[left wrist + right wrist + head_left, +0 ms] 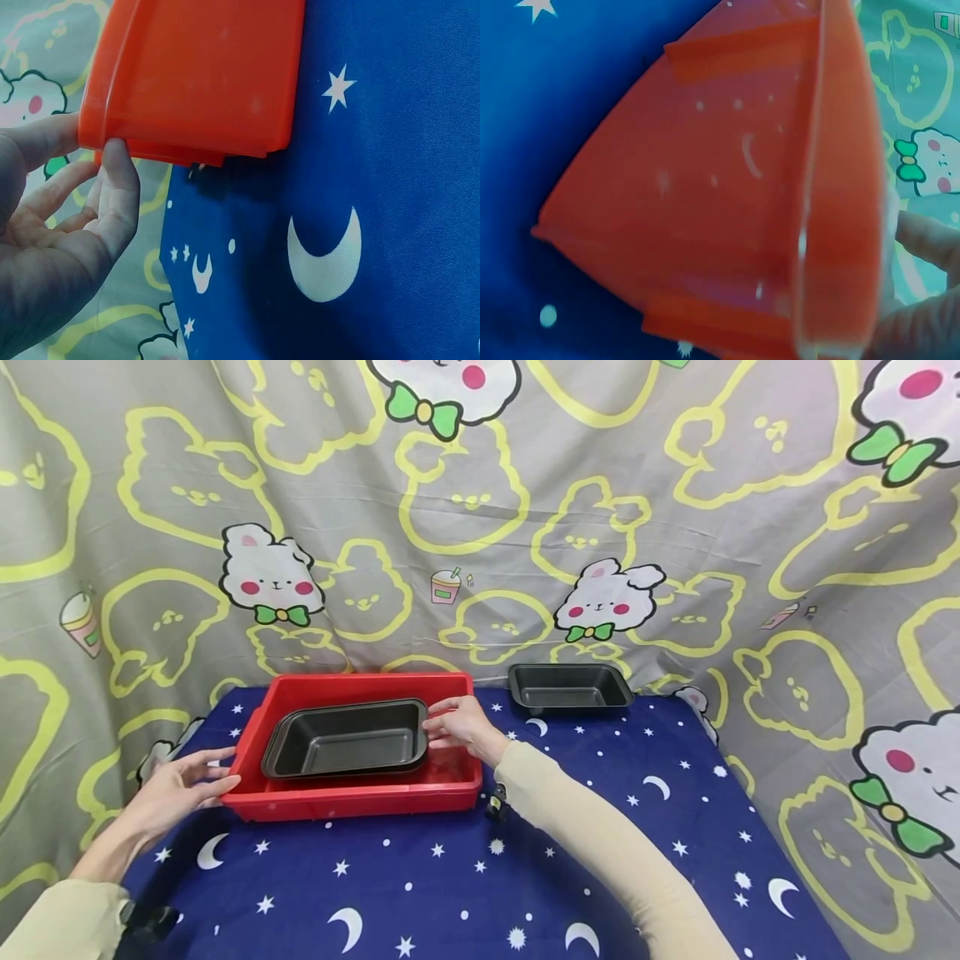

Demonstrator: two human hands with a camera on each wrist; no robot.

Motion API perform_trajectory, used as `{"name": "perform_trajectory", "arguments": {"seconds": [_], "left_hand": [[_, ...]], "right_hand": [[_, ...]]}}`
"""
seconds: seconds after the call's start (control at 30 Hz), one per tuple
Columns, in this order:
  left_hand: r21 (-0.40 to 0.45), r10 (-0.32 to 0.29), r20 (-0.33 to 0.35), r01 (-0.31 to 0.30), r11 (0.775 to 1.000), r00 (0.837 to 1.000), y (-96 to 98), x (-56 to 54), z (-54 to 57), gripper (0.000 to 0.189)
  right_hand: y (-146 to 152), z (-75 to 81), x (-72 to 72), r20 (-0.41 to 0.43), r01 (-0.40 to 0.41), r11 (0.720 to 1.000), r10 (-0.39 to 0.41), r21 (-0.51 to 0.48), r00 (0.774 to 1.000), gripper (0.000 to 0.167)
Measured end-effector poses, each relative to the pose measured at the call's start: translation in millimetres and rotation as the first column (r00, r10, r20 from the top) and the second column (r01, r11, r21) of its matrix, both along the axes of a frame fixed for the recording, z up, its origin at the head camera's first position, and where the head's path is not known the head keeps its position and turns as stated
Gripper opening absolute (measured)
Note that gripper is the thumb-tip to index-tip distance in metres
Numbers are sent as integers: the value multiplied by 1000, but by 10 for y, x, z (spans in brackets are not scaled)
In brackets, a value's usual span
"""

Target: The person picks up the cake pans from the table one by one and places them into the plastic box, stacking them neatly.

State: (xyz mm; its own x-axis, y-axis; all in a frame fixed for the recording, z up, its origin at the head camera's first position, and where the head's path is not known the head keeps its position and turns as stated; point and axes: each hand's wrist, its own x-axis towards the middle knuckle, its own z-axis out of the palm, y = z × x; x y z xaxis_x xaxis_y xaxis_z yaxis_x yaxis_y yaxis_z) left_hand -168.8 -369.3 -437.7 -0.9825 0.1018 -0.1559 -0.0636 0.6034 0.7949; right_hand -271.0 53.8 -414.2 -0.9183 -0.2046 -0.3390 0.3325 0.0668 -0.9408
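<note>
Pinching the left end of the red tray (360, 803), the left hand (176, 789) sat at center left of the frame, its thumb on the near side of the rim and its other fingers beyond it, as the left wrist view showed. The right hand (468, 727), just right of the frame's middle, gripped the right rim of a dark rectangular pan (363, 743) between thumb and fingers. That pan was inside the tray, left of the frame's center, slightly tilted, its left end lower in the frame than its right; a second edge showed along its rim. From the right wrist, the tray's outer wall filled most of the view and hid much of the hand.

Another dark pan (572, 687) stood upright on the worktop (420, 893), right of center near the back edge, apart from the tray. The worktop was blue with white moons and stars. A gray curtain (480, 468) with yellow outlines and white rabbits filled the upper frame. Pale sleeves (600, 835) covered both forearms.
</note>
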Motion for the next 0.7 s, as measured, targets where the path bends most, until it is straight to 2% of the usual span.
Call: {"name": "perform_trajectory", "arguments": {"seconds": [0.13, 0.33, 0.7], "left_hand": [[3, 0, -2, 0, 1000, 1000, -3, 0, 3, 75], [0, 1, -1, -1, 1000, 1000, 7, 2, 8, 75], [-1, 1, 1, -1, 1000, 1000, 10, 4, 4, 75]], "right_hand": [[95, 36, -2, -12, -14, 1000, 14, -23, 1000, 44], [270, 121, 48, -10, -59, 998, 59, 15, 998, 49], [689, 215, 87, -44, -40, 999, 41, 26, 998, 42]]}}
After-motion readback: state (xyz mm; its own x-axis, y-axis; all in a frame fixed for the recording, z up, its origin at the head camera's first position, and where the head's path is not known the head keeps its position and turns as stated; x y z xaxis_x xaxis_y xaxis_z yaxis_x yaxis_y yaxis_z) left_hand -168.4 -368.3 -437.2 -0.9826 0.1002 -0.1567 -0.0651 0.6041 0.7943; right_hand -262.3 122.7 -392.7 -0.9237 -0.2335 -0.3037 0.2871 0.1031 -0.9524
